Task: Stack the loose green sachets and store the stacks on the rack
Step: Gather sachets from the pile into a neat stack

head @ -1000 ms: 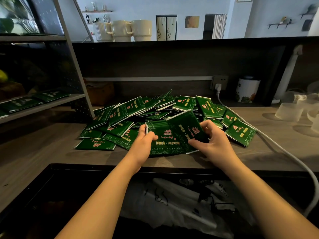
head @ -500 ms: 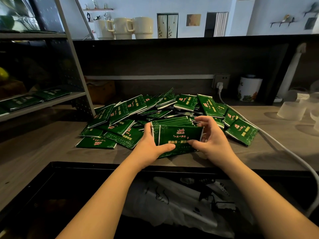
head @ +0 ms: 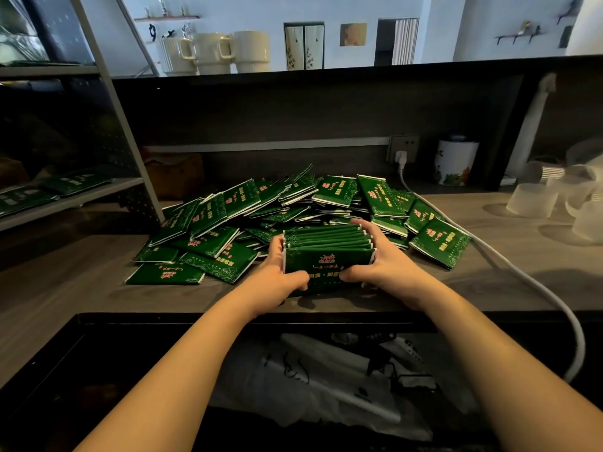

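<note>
Squaring step: left hand [head: 277, 282] & right hand [head: 385, 265], fingers clamped on upright stack of glossy green foil sachets [head: 328, 252] at tabletop [head: 81, 288] front edge. Next: carry to grey metal rack [head: 81, 194], far-left.

stack [head: 328, 246] sits on the counter [head: 81, 288] near its front edge, left hand [head: 277, 275] and right hand [head: 388, 265] on either side | loose pile [head: 261, 207] right behind it | rack [head: 75, 197] off to the left | cable [head: 522, 275] and cups [head: 532, 200] way over right
</note>
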Demonstrator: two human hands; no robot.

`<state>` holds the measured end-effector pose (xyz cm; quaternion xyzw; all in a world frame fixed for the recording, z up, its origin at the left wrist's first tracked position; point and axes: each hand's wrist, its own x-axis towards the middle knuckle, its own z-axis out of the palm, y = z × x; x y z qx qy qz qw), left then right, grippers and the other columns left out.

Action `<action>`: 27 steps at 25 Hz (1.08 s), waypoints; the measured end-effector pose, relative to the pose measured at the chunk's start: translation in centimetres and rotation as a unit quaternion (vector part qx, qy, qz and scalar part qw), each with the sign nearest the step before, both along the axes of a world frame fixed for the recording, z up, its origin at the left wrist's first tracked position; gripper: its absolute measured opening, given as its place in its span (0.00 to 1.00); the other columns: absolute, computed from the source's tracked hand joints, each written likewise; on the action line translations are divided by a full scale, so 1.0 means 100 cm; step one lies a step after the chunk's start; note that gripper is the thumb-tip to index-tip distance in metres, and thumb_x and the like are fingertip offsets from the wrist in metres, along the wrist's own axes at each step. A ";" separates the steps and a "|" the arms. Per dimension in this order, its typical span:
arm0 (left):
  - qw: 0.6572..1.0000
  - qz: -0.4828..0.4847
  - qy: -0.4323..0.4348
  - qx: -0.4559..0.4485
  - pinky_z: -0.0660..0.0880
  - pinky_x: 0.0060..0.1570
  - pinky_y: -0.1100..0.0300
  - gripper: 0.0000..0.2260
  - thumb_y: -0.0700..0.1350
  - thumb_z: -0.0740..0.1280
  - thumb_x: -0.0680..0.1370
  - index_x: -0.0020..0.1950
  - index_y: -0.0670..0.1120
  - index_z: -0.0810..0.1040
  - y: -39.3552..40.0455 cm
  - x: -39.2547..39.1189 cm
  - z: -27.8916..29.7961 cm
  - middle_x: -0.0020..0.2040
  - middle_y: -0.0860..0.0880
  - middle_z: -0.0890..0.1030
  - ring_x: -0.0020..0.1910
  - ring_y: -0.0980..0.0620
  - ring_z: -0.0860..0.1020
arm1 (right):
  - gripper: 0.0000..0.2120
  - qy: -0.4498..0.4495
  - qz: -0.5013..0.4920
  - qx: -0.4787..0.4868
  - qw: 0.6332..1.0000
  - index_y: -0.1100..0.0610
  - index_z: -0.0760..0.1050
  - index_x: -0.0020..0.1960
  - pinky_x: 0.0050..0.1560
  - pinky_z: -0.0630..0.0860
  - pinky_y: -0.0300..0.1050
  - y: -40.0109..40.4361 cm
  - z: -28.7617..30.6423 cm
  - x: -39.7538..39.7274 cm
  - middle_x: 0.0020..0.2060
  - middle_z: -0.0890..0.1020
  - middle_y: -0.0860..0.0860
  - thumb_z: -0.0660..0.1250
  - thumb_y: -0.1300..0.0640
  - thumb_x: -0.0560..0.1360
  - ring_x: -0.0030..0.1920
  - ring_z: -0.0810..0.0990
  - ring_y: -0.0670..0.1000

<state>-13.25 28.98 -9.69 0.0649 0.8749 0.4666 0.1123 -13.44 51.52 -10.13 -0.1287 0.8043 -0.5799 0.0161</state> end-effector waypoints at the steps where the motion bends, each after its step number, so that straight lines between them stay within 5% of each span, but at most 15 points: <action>1: 1.000 -0.003 0.000 0.005 0.67 0.60 0.55 0.46 0.43 0.69 0.77 0.80 0.55 0.37 0.004 -0.001 0.001 0.81 0.45 0.54 0.72 0.44 0.64 | 0.44 -0.005 -0.003 -0.009 1.000 0.47 0.57 0.76 0.53 0.79 0.39 0.004 0.001 -0.001 0.62 0.77 0.46 0.76 0.67 0.69 0.55 0.82 0.46; 3: 0.999 -0.005 -0.011 0.035 0.67 0.68 0.52 0.53 0.47 0.73 0.70 0.80 0.56 0.37 0.014 -0.004 0.001 0.81 0.45 0.55 0.73 0.46 0.63 | 0.44 -0.009 -0.011 -0.015 1.000 0.48 0.57 0.77 0.59 0.79 0.44 0.013 0.001 -0.002 0.61 0.76 0.45 0.76 0.67 0.69 0.56 0.82 0.47; 5: 0.997 -0.010 -0.013 0.078 0.67 0.71 0.47 0.58 0.54 0.74 0.59 0.80 0.58 0.40 0.027 -0.010 -0.002 0.76 0.46 0.67 0.71 0.45 0.70 | 0.45 0.002 -0.030 0.002 1.000 0.48 0.59 0.76 0.62 0.78 0.51 0.024 0.000 -0.004 0.62 0.78 0.48 0.78 0.65 0.68 0.56 0.83 0.48; 8: 0.994 0.000 -0.004 0.106 0.72 0.67 0.42 0.52 0.56 0.77 0.57 0.77 0.58 0.55 0.046 -0.026 -0.014 0.68 0.48 0.76 0.64 0.45 0.77 | 0.43 0.022 -0.050 0.005 0.998 0.50 0.61 0.75 0.65 0.77 0.50 0.043 -0.005 -0.005 0.63 0.79 0.49 0.79 0.63 0.67 0.58 0.82 0.47; 11: 0.993 0.016 0.043 0.105 0.76 0.62 0.43 0.42 0.50 0.79 0.61 0.72 0.52 0.64 0.062 -0.025 -0.011 0.60 0.50 0.81 0.58 0.48 0.81 | 0.38 0.047 -0.106 0.006 0.993 0.48 0.66 0.73 0.63 0.74 0.43 0.059 -0.007 -0.002 0.62 0.78 0.47 0.77 0.42 0.68 0.61 0.78 0.45; 14: 0.993 0.038 0.054 0.094 0.72 0.65 0.47 0.44 0.45 0.79 0.69 0.78 0.52 0.57 0.066 -0.023 -0.007 0.63 0.53 0.76 0.62 0.48 0.77 | 0.20 0.131 -0.303 0.015 0.944 0.54 0.76 0.61 0.54 0.77 0.43 0.083 -0.008 -0.008 0.52 0.82 0.49 0.69 0.43 0.76 0.55 0.80 0.49; 16: 0.993 0.045 0.052 0.098 0.69 0.68 0.48 0.50 0.51 0.79 0.67 0.81 0.53 0.52 0.064 -0.023 -0.008 0.68 0.53 0.72 0.66 0.47 0.73 | 0.18 0.104 -0.369 0.113 0.917 0.57 0.74 0.63 0.58 0.76 0.49 0.099 -0.009 -0.015 0.57 0.81 0.53 0.70 0.49 0.77 0.57 0.78 0.52; 19: 0.993 0.046 0.053 0.098 0.66 0.71 0.44 0.52 0.54 0.79 0.67 0.81 0.55 0.50 0.064 -0.024 -0.008 0.77 0.49 0.66 0.72 0.45 0.69 | 0.32 -0.025 -0.338 0.235 0.911 0.55 0.66 0.71 0.66 0.71 0.51 0.105 -0.011 -0.021 0.67 0.75 0.55 0.73 0.45 0.73 0.67 0.73 0.57; 22: 0.992 0.044 0.056 0.103 0.64 0.73 0.43 0.48 0.50 0.77 0.72 0.81 0.54 0.48 0.065 -0.024 -0.010 0.79 0.47 0.62 0.74 0.45 0.66 | 0.40 -0.054 -0.321 0.321 0.889 0.52 0.63 0.73 0.70 0.66 0.54 0.100 -0.003 -0.021 0.71 0.71 0.53 0.71 0.33 0.69 0.72 0.67 0.58; 25: 0.992 0.041 0.066 0.101 0.64 0.72 0.45 0.47 0.49 0.77 0.73 0.82 0.53 0.48 0.064 -0.023 -0.011 0.78 0.47 0.63 0.74 0.45 0.66 | 0.34 -0.069 -0.344 0.350 0.869 0.52 0.71 0.66 0.66 0.64 0.53 0.101 0.004 -0.022 0.67 0.75 0.55 0.60 0.27 0.72 0.70 0.67 0.58; 27: 0.992 0.038 0.068 0.103 0.64 0.70 0.49 0.46 0.49 0.75 0.74 0.82 0.53 0.48 0.064 -0.023 -0.011 0.78 0.48 0.63 0.72 0.47 0.67 | 0.27 -0.058 -0.340 0.361 0.867 0.52 0.72 0.57 0.64 0.64 0.52 0.103 0.003 -0.022 0.63 0.77 0.54 0.62 0.30 0.74 0.68 0.67 0.58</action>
